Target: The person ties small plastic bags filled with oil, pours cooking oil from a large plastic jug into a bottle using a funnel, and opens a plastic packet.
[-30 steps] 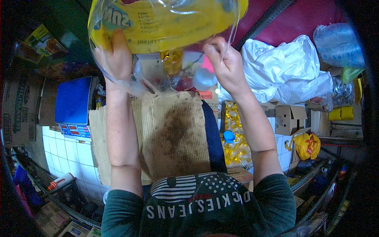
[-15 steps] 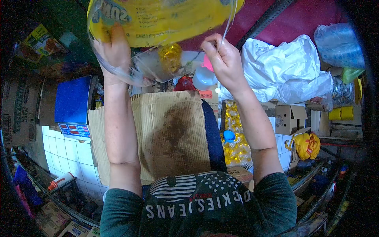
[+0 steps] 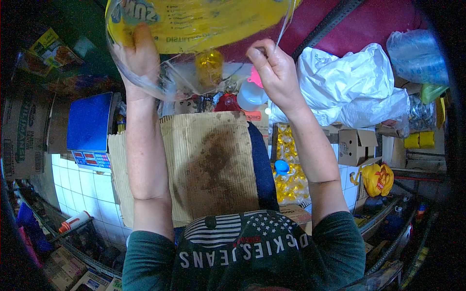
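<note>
A large clear plastic bag with a yellow printed panel is stretched between my two hands at the top of the view. My left hand is on its left side, thumb up against the yellow print and the clear film around the wrist; its other fingers are hidden. At the right edge of the bag, my right hand is closed in a pinch on the film. Beneath lies a sheet of stained cardboard over my lap. Behind the film stands a container of yellow liquid.
A blue-topped digital scale stands at left. To the right are a translucent tub, white plastic sacks, a tray of small yellow-filled packs with a blue cup, an open carton and a yellow bag.
The lower edge of the bag has risen a little, showing more of the yellow container behind it. Both hands have shifted only slightly and keep their hold.
</note>
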Demonstrator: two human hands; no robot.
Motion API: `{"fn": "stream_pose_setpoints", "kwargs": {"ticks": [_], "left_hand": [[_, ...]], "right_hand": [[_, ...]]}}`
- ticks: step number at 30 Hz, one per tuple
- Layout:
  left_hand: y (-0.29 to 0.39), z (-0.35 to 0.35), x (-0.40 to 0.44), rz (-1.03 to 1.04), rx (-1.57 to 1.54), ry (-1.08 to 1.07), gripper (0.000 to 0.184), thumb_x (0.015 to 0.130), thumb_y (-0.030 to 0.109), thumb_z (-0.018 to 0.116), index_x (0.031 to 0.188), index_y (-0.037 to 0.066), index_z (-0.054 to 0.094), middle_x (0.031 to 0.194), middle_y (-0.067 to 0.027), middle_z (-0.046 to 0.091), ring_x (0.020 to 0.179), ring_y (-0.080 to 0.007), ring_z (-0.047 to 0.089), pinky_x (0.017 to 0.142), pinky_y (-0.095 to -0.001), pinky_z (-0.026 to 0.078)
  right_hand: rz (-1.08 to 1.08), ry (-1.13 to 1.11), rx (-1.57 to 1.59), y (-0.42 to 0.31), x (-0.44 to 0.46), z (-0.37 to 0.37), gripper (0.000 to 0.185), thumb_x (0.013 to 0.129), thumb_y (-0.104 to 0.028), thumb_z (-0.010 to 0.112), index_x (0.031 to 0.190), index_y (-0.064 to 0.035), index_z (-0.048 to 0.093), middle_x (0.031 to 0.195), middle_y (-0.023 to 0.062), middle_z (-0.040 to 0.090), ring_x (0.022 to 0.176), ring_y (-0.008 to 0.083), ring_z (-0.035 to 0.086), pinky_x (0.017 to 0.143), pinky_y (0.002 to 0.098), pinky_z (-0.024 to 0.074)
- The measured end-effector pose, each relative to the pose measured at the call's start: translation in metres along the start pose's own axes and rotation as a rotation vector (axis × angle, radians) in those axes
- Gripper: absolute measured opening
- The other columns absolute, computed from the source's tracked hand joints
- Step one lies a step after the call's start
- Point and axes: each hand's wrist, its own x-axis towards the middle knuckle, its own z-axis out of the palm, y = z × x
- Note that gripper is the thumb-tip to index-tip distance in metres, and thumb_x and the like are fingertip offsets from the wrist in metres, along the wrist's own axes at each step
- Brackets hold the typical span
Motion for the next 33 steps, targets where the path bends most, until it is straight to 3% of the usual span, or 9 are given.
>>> {"fn": "stream_pose_setpoints", "kwargs": {"ticks": [33], "left_hand": [[-0.0056, 0.006, 0.0018, -0.062, -0.112, 0.008, 0.026, 0.08, 0.004, 0.046, 0.104, -0.003, 0.052, 0.09, -0.0129, 0.06, 0.08, -0.0205, 0.056, 0.072, -0.033, 0.046]], "right_hand": [[-0.01, 0.015, -0.005, 0.0064, -0.0003, 0.002, 0.017, 0.087, -0.017, 0.052, 0.086, 0.0001, 0.053, 0.067, 0.0143, 0.054, 0.061, 0.0235, 0.054, 0.057, 0.0325, 0.0427]]}}
